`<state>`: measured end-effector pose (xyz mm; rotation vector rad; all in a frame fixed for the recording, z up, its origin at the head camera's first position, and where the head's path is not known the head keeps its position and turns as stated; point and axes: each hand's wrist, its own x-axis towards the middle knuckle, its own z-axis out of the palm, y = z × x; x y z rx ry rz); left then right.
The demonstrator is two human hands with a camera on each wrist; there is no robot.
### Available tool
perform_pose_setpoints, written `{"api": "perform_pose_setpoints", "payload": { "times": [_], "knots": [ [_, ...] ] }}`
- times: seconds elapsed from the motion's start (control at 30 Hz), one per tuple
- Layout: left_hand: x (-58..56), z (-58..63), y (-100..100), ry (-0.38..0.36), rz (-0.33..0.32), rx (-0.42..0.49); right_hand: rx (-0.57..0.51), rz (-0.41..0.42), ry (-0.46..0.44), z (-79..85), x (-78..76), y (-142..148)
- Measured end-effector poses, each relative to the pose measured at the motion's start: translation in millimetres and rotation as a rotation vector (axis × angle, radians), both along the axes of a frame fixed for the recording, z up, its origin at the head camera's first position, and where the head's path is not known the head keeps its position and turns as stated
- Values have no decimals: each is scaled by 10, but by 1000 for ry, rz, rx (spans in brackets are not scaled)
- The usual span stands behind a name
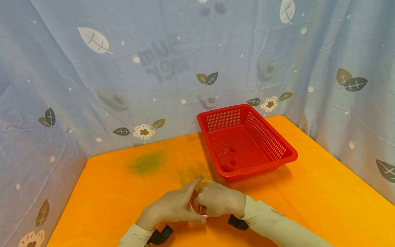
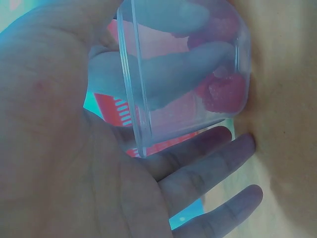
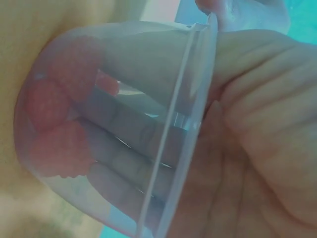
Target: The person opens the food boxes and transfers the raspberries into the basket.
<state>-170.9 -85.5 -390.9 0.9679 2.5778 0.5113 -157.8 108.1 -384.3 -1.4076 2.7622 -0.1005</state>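
Note:
A clear plastic cup (image 2: 171, 121) stands on the table beneath both hands, with several red raspberries (image 3: 62, 148) at its bottom. My left hand (image 1: 172, 207) holds the cup from the left, thumb on the near side and fingers along the far side. Into the cup's mouth reaches my right hand (image 1: 219, 199). Through the wall in the right wrist view, its thumb and fingers close about one raspberry (image 3: 75, 64) beside the others. From above, the hands cover most of the cup.
Just beyond the hands, to the right, a red plastic basket (image 1: 287, 158) stands on the orange tabletop (image 1: 123, 195). A few raspberries (image 1: 227, 167) lie in its near left corner. A patterned light-blue curtain (image 1: 172, 41) hangs behind and along both sides.

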Motion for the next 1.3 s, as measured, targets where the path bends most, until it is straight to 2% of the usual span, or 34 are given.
{"api": "perform_pose_setpoints", "payload": {
  "times": [0.23, 0.53, 0.77, 0.97, 1.13, 1.3],
  "knots": [
    [-8, 16, 20, 0, 3, -14, -5, -16, -4, -1, -23, 14],
    [-24, 11, 21, -9, 2, -15, -26, -107, -53, -2, 5, -5],
    [-16, 4, 15, 24, 1, -22, -11, -97, -12, -2, 3, -38],
    [-8, -5, 14, 5, 20, -2, -41, -49, 12, -10, -27, -33],
    [-16, -12, 1, -12, 12, 19, -90, -79, -29, 64, -20, -14],
    [-9, -14, -27, -30, 8, 34, -158, -71, -2, 192, -21, 41]
  ]
}}
